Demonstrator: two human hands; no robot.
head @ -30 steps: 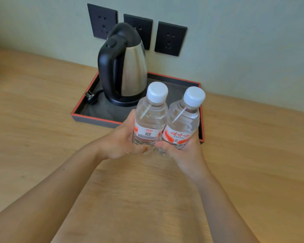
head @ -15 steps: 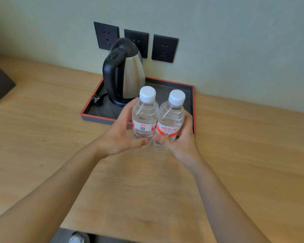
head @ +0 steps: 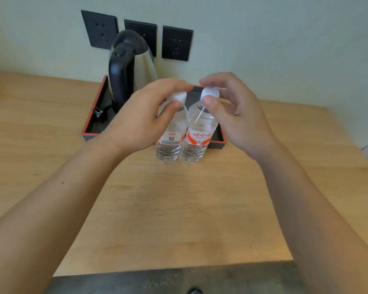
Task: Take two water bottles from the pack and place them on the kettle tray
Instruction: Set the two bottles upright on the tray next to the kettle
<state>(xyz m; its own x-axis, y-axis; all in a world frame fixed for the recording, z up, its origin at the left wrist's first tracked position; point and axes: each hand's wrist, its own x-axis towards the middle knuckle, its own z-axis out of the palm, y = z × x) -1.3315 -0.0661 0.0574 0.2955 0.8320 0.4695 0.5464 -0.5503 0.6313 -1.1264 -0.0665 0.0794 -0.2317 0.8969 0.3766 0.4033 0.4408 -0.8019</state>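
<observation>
Two clear water bottles with white caps and red-and-white labels stand upright side by side, touching. My left hand (head: 140,122) pinches the cap of the left bottle (head: 171,143) from above. My right hand (head: 238,115) pinches the cap of the right bottle (head: 198,141) the same way. Their bases show in front of the near rim of the black, red-edged kettle tray (head: 91,127); I cannot tell whether they rest on the wood or hang just above it. The bottle pack is out of view.
A steel kettle with a black handle (head: 132,68) fills the tray's left half, its plug (head: 98,112) lying beside it. Three black wall sockets (head: 176,43) sit behind. The wooden table (head: 179,209) ends at a near edge low in the view.
My hands have moved from the bottles' bodies up to their caps. The bottles hang lower and more upright than before, in front of the tray's near rim.
</observation>
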